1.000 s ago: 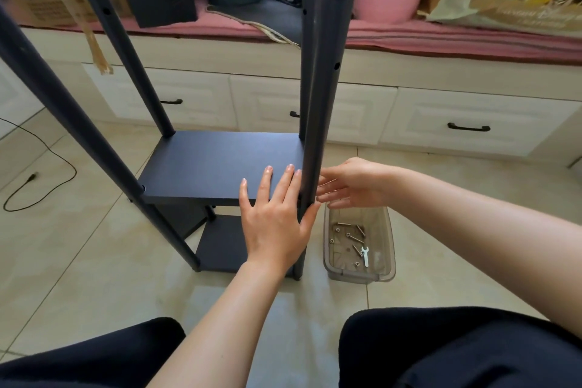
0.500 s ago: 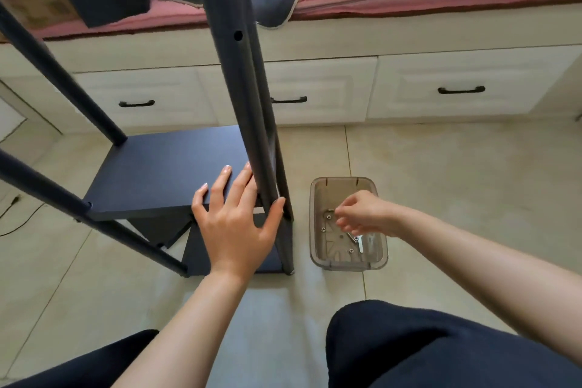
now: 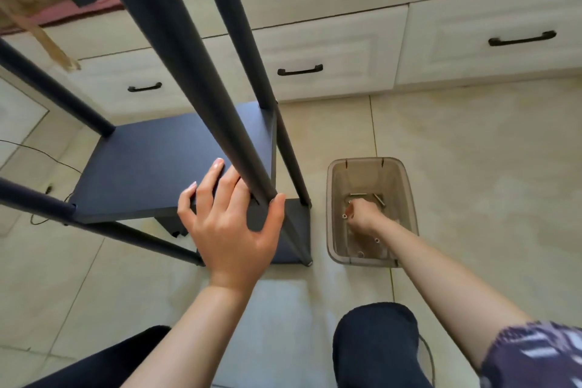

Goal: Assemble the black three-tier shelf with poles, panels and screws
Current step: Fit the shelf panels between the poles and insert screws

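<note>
On the beige tiled floor (image 3: 472, 167) before white drawers (image 3: 315, 53), we steady the half-built black shelf (image 3: 163, 164) with our left hand (image 3: 230, 227) spread open around its near-right pole (image 3: 201, 88), while our right hand (image 3: 363, 214) curls into the clear bin (image 3: 333, 186) of screws (image 3: 359, 195), its grasp hidden.

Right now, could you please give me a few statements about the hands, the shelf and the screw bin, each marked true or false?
1. The left hand rests on the middle panel beside the near pole. True.
2. The right hand is on a drawer handle. False: it reaches into the clear bin.
3. The bin stands on the panel. False: it is on the floor, right of the shelf.
4. Screws lie in the bin. True.
</note>
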The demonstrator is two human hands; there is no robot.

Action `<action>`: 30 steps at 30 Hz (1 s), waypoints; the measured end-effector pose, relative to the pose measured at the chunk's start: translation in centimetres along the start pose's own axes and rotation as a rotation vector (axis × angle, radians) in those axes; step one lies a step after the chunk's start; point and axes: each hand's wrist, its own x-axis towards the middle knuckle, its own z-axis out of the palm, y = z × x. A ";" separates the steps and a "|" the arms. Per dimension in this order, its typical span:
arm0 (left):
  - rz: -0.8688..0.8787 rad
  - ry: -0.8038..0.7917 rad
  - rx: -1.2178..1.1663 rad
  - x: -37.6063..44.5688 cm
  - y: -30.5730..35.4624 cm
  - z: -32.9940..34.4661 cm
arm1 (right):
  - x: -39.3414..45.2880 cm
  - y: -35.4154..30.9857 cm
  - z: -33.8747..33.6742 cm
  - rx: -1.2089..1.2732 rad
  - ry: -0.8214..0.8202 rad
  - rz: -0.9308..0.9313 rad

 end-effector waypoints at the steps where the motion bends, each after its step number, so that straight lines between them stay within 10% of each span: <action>1: 0.003 0.002 0.004 0.0 0.0 0.1 | 0.5 0.0 0.4 -0.016 0.002 -0.006; 17: 0.003 0.018 -0.019 -0.3 -0.1 0.6 | 2.7 0.5 2.6 -0.108 0.129 -0.005; 30: -0.057 -0.079 -0.078 0.4 0.3 -0.8 | -6.6 -1.7 -1.3 0.434 0.369 -0.113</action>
